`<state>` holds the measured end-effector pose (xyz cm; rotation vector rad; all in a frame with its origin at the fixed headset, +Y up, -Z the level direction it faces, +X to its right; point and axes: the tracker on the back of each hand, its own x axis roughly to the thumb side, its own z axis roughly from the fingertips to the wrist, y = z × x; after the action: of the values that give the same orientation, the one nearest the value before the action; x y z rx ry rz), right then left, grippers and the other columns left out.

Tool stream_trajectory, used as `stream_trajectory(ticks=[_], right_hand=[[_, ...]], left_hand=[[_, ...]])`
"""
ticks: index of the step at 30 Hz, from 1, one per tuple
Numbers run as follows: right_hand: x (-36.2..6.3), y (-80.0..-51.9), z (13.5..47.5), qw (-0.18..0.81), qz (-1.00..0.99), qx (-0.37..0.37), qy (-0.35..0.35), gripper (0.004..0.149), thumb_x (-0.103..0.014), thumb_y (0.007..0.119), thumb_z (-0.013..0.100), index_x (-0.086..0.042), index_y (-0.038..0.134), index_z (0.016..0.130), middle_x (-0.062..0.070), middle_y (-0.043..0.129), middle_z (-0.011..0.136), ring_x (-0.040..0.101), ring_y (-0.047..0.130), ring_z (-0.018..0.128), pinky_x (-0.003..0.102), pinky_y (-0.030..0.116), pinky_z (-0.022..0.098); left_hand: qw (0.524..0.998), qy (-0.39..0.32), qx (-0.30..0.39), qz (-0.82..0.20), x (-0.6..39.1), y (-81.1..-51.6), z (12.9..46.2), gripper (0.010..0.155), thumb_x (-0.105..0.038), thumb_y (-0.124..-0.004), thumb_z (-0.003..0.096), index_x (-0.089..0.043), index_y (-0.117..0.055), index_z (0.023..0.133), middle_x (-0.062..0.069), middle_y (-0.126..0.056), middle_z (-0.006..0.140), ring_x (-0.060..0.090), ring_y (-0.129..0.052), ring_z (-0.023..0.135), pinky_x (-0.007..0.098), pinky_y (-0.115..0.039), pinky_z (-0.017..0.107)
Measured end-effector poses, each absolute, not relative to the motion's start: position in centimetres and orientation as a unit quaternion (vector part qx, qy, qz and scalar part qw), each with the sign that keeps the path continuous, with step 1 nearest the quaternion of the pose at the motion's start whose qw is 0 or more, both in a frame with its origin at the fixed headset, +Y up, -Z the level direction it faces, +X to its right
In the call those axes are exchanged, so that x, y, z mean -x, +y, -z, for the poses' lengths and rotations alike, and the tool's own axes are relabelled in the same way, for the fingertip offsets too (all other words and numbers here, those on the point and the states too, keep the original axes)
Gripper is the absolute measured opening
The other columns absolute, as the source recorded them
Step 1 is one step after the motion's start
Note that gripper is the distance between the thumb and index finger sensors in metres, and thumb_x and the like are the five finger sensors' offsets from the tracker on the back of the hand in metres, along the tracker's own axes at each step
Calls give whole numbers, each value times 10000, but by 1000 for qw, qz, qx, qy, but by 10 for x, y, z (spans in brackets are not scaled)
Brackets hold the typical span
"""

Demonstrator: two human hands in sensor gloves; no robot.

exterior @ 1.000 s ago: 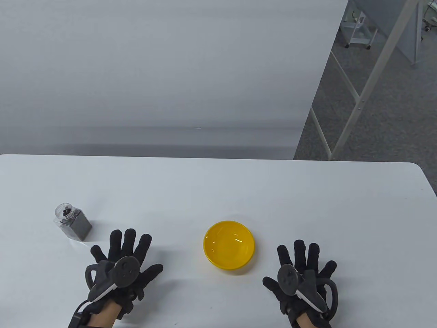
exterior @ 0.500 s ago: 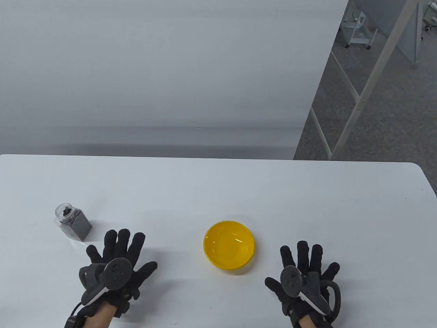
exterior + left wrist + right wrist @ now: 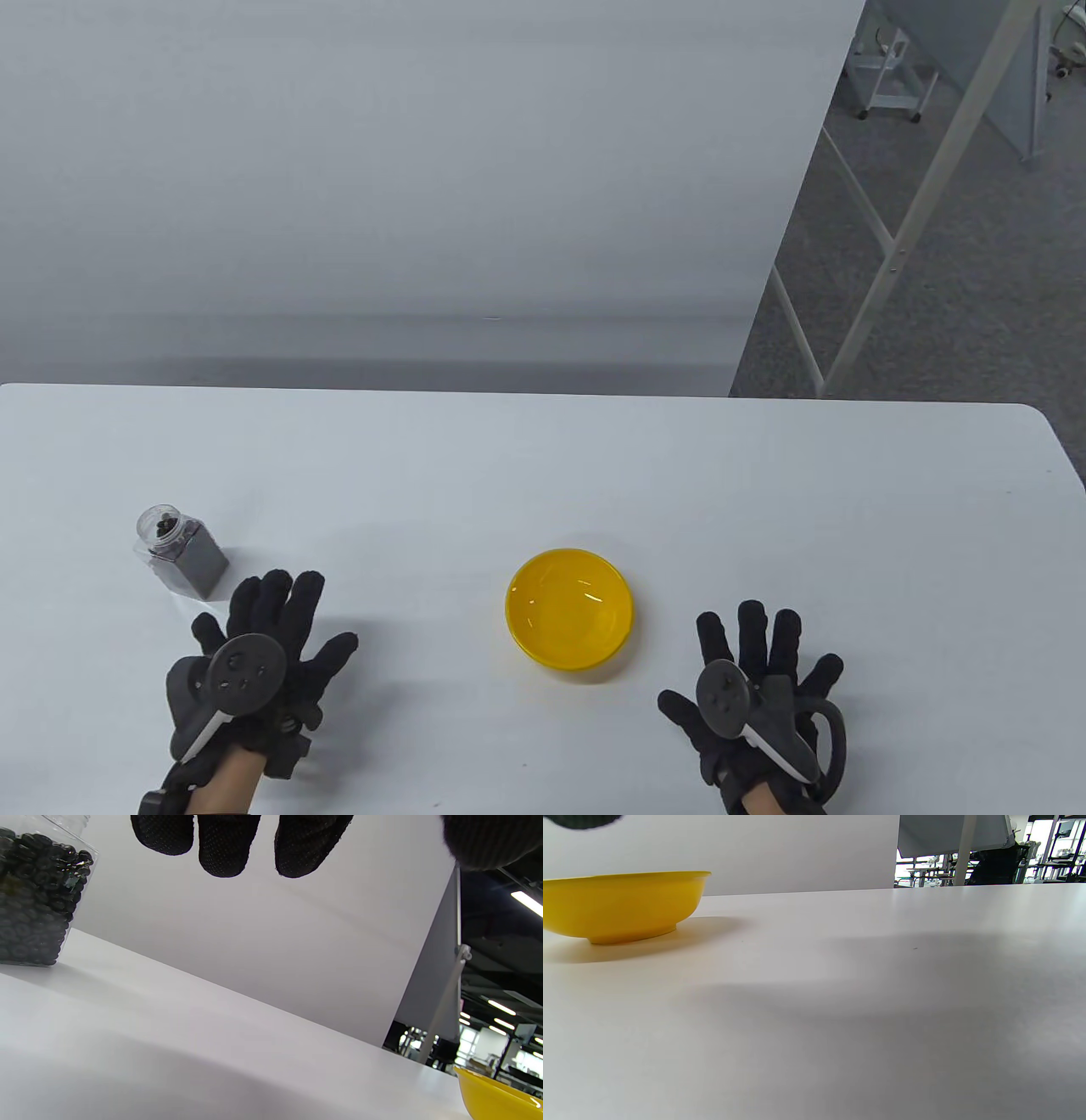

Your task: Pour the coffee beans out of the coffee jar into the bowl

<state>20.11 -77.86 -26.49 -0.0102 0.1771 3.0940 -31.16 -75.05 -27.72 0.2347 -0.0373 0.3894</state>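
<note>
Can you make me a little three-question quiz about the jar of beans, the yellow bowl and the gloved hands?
1. True or false: the coffee jar stands upright on the table.
2. Which hand is nearer the jar: A) left hand B) right hand?
3. Fill in: the yellow bowl has ____ beans in it.

Key: 1 true. 2 A. 3 no.

This looks like a lab or test space in an office hall. Beyond the gloved hands, a plain white partition (image 3: 407, 170) backs the white table (image 3: 543, 475). Off to the right hand's side: grey carpet (image 3: 959, 280), white metal frames (image 3: 899, 229), and, dimly, ceiling strip lights (image 3: 526, 902) over what may be racks.
</note>
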Motion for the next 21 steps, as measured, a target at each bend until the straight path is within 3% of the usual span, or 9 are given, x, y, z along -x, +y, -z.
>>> stream_trajectory(ticks=[21], right_hand=[[-203,-777,264,27,-998,11,64,942,-811,550,344,-379,-56,922,143,-188,1003,513,-126,912,854,27,471]], left_hand=[[942,75,-164,-282,364,-757,275,877,-714,-735,356,-160,-620,1026,210,-633,1046,569,-640,951,831,-407,541]])
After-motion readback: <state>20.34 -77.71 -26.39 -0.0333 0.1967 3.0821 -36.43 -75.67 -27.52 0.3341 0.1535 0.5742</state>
